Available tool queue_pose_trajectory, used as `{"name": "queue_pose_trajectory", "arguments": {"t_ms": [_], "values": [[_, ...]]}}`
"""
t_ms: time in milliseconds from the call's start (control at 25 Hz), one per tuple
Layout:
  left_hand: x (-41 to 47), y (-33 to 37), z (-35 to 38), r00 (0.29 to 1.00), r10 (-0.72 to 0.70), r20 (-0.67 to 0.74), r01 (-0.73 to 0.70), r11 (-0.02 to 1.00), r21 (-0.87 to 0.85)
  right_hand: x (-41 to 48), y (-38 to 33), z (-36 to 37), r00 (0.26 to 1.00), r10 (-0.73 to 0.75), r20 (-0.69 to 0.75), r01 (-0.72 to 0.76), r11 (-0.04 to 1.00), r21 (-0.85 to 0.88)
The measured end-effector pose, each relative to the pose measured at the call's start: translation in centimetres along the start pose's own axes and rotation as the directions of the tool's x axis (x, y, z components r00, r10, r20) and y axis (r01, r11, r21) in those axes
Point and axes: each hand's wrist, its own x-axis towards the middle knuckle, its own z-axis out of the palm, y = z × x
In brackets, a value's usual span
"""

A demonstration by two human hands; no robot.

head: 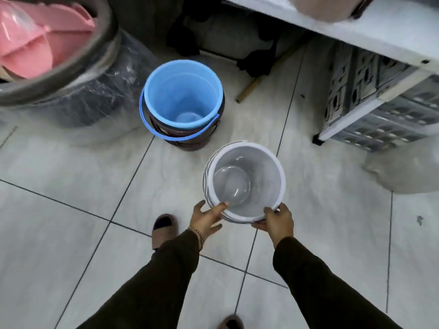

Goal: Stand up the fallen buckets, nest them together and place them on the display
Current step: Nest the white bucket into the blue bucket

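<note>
A white bucket [259, 169] is held upright above the tiled floor, mouth toward me. My left hand [207, 216] grips its near-left rim with the thumb inside. My right hand [276, 220] grips its near-right rim. Further away a blue bucket [183, 91] stands upright on the floor, nested inside a dark brown bucket [190, 141], its blue handle hanging down over the front. The display shelf [370, 32] is a white board at the upper right.
A large grey tub [71, 67] wrapped in plastic, with pink items inside, stands at the left. Grey lattice crates [380, 110] sit under the shelf. A wooden stick [249, 90] lies on the floor behind the buckets. My sandalled foot [164, 230] is near my left hand.
</note>
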Motion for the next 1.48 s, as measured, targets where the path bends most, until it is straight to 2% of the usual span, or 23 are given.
{"name": "queue_pose_trajectory", "arguments": {"t_ms": [120, 240, 360, 480, 640, 760, 880, 960, 1040, 1120, 1200, 1240, 1280, 1360, 1400, 1480], "values": [[-4.2, 5.6, 2.1, 0.969, 0.245, -0.026, -0.245, 0.969, 0.025, -2.5, -6.9, 0.3, 0.984, -0.175, 0.01, 0.175, 0.984, 0.018], [-7.9, 11.6, 2.9, 0.913, 0.405, -0.057, -0.406, 0.914, -0.012, -5.2, -14.1, 2.3, 0.949, -0.312, 0.046, 0.31, 0.949, 0.054], [-9.7, 17.5, 2.0, 0.848, 0.516, -0.122, -0.522, 0.852, -0.025, -6.3, -20.1, 6.0, 0.92, -0.373, 0.118, 0.361, 0.926, 0.109], [-8.8, 23.3, 0.0, 0.815, 0.552, -0.176, -0.567, 0.822, -0.049, -5.0, -24.1, 11.4, 0.909, -0.369, 0.195, 0.347, 0.927, 0.14], [-3.2, 29.3, -2.6, 0.83, 0.515, -0.216, -0.528, 0.849, -0.003, -0.2, -25.8, 18.8, 0.942, -0.289, 0.173, 0.278, 0.957, 0.087], [2.5, 31.4, -4.1, 0.865, 0.429, -0.26, -0.427, 0.902, 0.067, 4.1, -25.0, 22.7, 0.975, -0.182, 0.126, 0.182, 0.983, 0.008], [7.9, 32.1, -5.6, 0.866, 0.385, -0.318, -0.341, 0.921, 0.187, 7.7, -23.9, 25.1, 0.992, -0.104, 0.069, 0.111, 0.988, -0.106], [10.3, 32.2, -6.4, 0.857, 0.372, -0.357, -0.293, 0.921, 0.256, 9.2, -23.1, 25.7, 0.989, -0.144, 0.02, 0.143, 0.947, -0.288], [11.3, 32.4, -6.9, 0.837, 0.39, -0.385, -0.262, 0.901, 0.345, 10.3, -22.3, 25.6, 0.97, -0.241, -0.031, 0.196, 0.852, -0.486], [12.4, 32.9, -7.4, 0.779, 0.503, -0.375, -0.252, 0.798, 0.548, 11.8, -21.6, 25.3, 0.959, -0.279, -0.053, 0.199, 0.792, -0.578], [14.0, 33.8, -8.0, 0.783, 0.54, -0.309, -0.216, 0.702, 0.678, 13.5, -20.9, 25.2, 0.98, -0.199, -0.005, 0.161, 0.808, -0.566], [14.8, 34.4, -8.2, 0.825, 0.496, -0.272, -0.175, 0.682, 0.71, 14.3, -20.6, 25.2, 0.991, -0.129, 0.039, 0.13, 0.834, -0.536], [15.6, 35.0, -8.5, 0.872, 0.434, -0.225, -0.152, 0.677, 0.72, 14.8, -20.3, 25.2, 0.995, -0.059, 0.086, 0.094, 0.864, -0.494], [17.6, 36.1, -9.3, 0.948, 0.293, -0.128, -0.138, 0.735, 0.663, 15.7, -19.8, 25.4, 0.984, 0.032, 0.178, 0.041, 0.917, -0.397], [18.2, 36.5, -9.8, 0.964, 0.246, -0.097, -0.13, 0.759, 0.638, 16.0, -19.6, 25.5, 0.977, 0.052, 0.209, 0.027, 0.934, -0.357], [19.1, 36.7, -10.6, 0.969, 0.241, -0.062, -0.146, 0.754, 0.641, 16.4, -18.9, 25.8, 0.974, 0.05, 0.219, 0.017, 0.956, -0.292]]}}
